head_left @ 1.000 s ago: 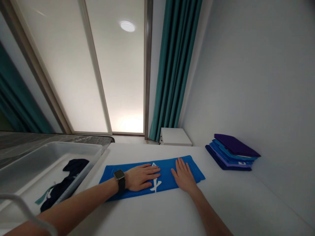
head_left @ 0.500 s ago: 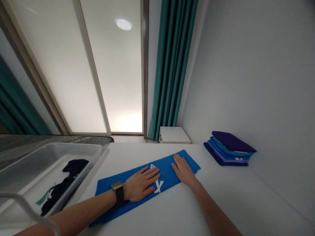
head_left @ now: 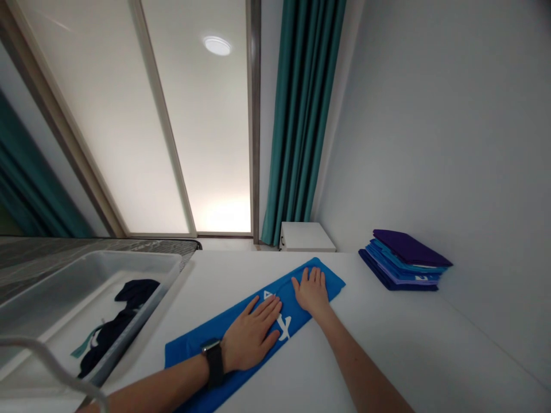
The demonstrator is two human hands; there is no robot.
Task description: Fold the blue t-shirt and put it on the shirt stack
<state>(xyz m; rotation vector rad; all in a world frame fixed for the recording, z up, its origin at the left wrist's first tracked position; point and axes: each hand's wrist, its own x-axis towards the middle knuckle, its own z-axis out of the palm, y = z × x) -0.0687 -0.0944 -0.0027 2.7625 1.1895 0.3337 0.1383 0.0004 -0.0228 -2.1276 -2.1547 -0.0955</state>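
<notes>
A folded blue cloth (head_left: 290, 298) lies on the white table (head_left: 297, 378), in the middle of the work surface, set diagonally from the near left to the far right. A white printed mark (head_left: 284, 327) shows on its upper face, just right of the left hand (head_left: 252, 334). The left hand rests palm down on the middle of the cloth, fingers extended toward the far right and thumb set apart; it grasps nothing. A watch with a dark strap (head_left: 214, 362) encircles the left wrist. The right hand (head_left: 312, 291) lies palm down near the far right end of the cloth, fingers straight and slightly spread; it also contacts the surface without gripping. A stack of folded cloths (head_left: 404, 264), purple on top with blue, lilac and navy layers beneath, stands at the far right of the table, well apart from the right hand. At the left, beside the table, is a translucent plastic bin (head_left: 129, 261) containing a dark cloth (head_left: 114, 330) with a teal strip (head_left: 82, 346) at its near left end. A grey curved tube (head_left: 50, 367) crosses the near left corner of the view. Beyond the far table edge are a white cabinet (head_left: 306, 236), a teal curtain (head_left: 301, 126) and frosted door panels (head_left: 210, 143).
</notes>
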